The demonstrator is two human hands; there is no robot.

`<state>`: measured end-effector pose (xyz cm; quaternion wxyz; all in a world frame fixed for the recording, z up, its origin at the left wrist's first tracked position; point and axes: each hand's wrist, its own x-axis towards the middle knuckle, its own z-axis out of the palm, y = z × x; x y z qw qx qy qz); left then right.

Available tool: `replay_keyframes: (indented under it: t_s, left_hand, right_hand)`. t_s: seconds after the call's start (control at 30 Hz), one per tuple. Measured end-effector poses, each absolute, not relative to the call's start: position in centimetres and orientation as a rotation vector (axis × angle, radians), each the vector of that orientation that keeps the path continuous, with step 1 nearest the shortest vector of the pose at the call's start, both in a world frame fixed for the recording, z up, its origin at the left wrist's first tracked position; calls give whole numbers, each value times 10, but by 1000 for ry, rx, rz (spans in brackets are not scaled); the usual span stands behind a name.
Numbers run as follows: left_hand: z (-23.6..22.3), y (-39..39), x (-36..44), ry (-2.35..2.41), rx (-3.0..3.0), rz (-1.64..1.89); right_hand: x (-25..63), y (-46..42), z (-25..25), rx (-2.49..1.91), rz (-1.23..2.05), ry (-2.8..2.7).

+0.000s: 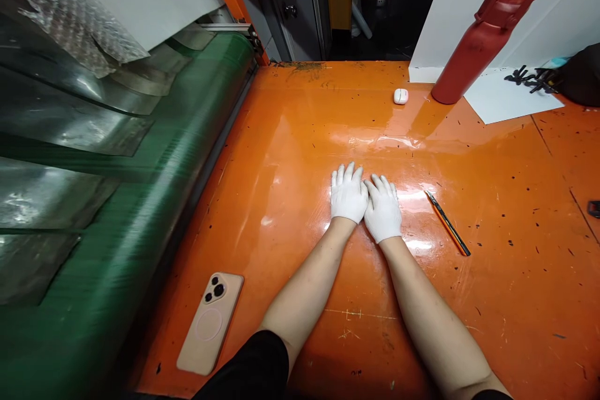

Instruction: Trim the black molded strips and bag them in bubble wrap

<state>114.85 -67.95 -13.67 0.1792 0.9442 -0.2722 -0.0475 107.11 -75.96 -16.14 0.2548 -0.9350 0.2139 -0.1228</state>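
Note:
Both hands wear white gloves and lie palm down on the glossy orange table (281, 212). My left hand (348, 195) is flat with its fingers stretched forward, and its thumb touches the other hand. Right beside it, my right hand (384, 209) rests flat too, fingers extended. Neither one holds anything. A thin craft knife (447, 223) with a black and orange handle lies to the right of my right hand, apart from it, its tip pointing away from me.
A green conveyor belt (140, 250) with clear plastic flaps (56, 194) runs along the left. Near it lies a beige phone (209, 325). Toward the back stand a red bottle (473, 56) and a small white case (400, 96). Black pieces (532, 78) lie on white paper (497, 103).

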Motion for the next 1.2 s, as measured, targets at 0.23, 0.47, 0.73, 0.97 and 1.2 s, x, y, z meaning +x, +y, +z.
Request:
replay_keyframes:
  t_s: [0.23,0.47,0.73,0.97,1.2]
  left_hand:
    - [-138,-680,1149,-768,2678,-121]
    - [-139,-679,1149,-768,2683,-120]
    - [-137,-680,1148,-768,2685,-129]
    - [-139,-680,1148,-764,2677,-116]
    - [-141,-680,1149,-764,2671,-110]
  right_hand:
    - [1071,-759,-161,-2545,-319,585]
    - [1071,-759,-161,-2544,-344,574]
    - [1071,-759,-160,-2552,-327,580]
    - [1071,-759,-162,-2555,-346,578]
    - [1071,-759,-162,-2544,-345,583]
